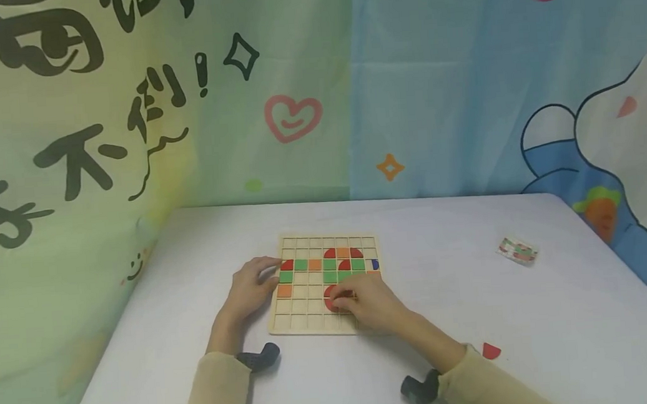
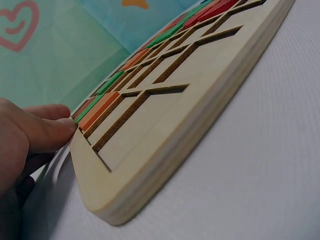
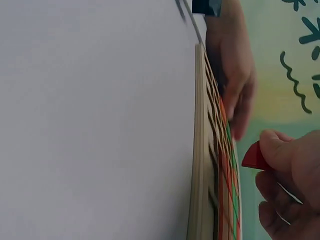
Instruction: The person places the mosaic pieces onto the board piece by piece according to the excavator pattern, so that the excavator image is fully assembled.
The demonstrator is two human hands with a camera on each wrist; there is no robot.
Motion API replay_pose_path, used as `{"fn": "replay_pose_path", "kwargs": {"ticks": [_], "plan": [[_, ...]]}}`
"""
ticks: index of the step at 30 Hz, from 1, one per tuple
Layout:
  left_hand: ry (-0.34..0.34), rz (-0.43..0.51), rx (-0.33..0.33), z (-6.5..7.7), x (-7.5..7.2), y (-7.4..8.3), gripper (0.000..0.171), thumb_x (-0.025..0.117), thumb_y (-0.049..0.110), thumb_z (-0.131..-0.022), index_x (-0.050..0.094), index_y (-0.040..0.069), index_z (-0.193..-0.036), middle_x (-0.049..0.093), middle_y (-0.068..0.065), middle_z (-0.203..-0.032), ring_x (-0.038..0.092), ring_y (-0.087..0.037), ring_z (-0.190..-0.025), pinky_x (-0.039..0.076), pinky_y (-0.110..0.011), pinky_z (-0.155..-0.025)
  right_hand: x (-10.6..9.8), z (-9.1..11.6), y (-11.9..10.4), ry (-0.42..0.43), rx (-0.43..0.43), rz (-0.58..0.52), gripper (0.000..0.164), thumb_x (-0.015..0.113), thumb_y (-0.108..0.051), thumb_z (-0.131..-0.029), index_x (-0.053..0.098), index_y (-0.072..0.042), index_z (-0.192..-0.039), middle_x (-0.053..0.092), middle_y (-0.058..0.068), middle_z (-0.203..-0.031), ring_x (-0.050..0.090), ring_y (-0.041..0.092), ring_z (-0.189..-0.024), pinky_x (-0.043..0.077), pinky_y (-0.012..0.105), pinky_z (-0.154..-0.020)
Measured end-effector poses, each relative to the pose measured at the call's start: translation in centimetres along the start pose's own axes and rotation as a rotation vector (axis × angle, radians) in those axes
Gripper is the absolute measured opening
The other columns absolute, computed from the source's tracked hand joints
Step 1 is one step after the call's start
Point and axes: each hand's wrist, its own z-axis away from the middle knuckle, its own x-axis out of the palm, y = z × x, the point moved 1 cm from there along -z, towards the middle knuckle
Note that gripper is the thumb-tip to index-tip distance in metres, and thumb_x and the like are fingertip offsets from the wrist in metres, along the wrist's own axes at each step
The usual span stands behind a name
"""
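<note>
A light wooden grid board (image 1: 284, 328) lies on the white table, several of its cells filled with red, green and orange tiles. Some red tiles are quarter circles; a blue tile (image 1: 375, 264) sits near the right edge. My left hand (image 1: 252, 286) rests at the board's left edge, thumb and fingertips touching it beside a green tile (image 2: 90, 109) and an orange tile (image 2: 99, 111). Over the lower middle of the board, my right hand (image 1: 372, 299) pinches a red quarter-circle tile (image 3: 254, 158) between thumb and finger. That hand covers part of the board's right side.
A loose red piece (image 1: 491, 351) lies on the table close to my right sleeve. Farther back on the right is a small packet (image 1: 517, 251) with a red and green pattern. A printed curtain (image 1: 417, 95) hangs behind the table (image 1: 432, 232).
</note>
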Motion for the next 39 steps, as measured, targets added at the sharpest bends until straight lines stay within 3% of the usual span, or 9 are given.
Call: {"fn": "replay_pose_path", "kwargs": {"ticks": [4,9,16,22,39], "plan": [[0.001,0.003,0.022,-0.1,0.2,0.4,0.040,0.064,0.019,-0.088,0.059,0.018,-0.128,0.053,-0.007,-0.138,0.039,-0.031,-0.137,0.018,-0.060,-0.114,1.5,-2.0,-1.6,-0.042,0.030,-0.124,0.011,0.069,-0.024,-0.087,0.072,-0.021,-0.098,0.069,-0.014,-0.091,0.059,0.005,-0.085,0.050,0.025,-0.078],[0.003,-0.010,0.037,-0.1,0.3,0.9,0.039,0.065,0.019,-0.088,0.060,0.019,-0.127,0.055,-0.005,-0.137,0.041,-0.029,-0.136,0.018,-0.061,-0.113,2.7,-4.1,-2.6,-0.045,-0.025,-0.170,0.018,0.068,-0.020,-0.088,0.071,-0.018,-0.105,0.070,-0.009,-0.099,0.062,0.007,-0.095,0.052,0.027,-0.085],[0.000,-0.017,0.050,-0.1,0.3,1.0,0.038,0.066,0.019,-0.088,0.061,0.018,-0.126,0.056,-0.006,-0.136,0.042,-0.029,-0.135,0.019,-0.062,-0.112,3.9,-5.7,-3.1,-0.066,-0.058,-0.117,0.021,0.069,-0.015,-0.087,0.070,-0.013,-0.107,0.070,-0.004,-0.089,0.061,0.007,-0.084,0.051,0.021,-0.077],[0.006,-0.014,0.067,-0.1,0.2,0.8,0.038,0.066,0.018,-0.087,0.061,0.018,-0.125,0.056,-0.006,-0.135,0.043,-0.030,-0.134,0.020,-0.063,-0.111,4.7,-6.3,-3.9,-0.095,-0.038,-0.054,0.007,0.070,-0.015,-0.085,0.068,-0.014,-0.092,0.066,-0.006,-0.079,0.056,0.004,-0.072,0.046,0.017,-0.065],[0.033,-0.018,0.076,0.1,-0.3,0.2,0.037,0.066,0.017,-0.086,0.063,0.016,-0.123,0.058,-0.007,-0.132,0.045,-0.030,-0.131,0.022,-0.061,-0.111,5.7,-6.8,-5.3,-0.092,-0.039,0.057,0.010,0.071,-0.009,-0.084,0.063,-0.013,-0.088,0.062,-0.007,-0.075,0.056,0.004,-0.072,0.047,0.017,-0.066]]}}
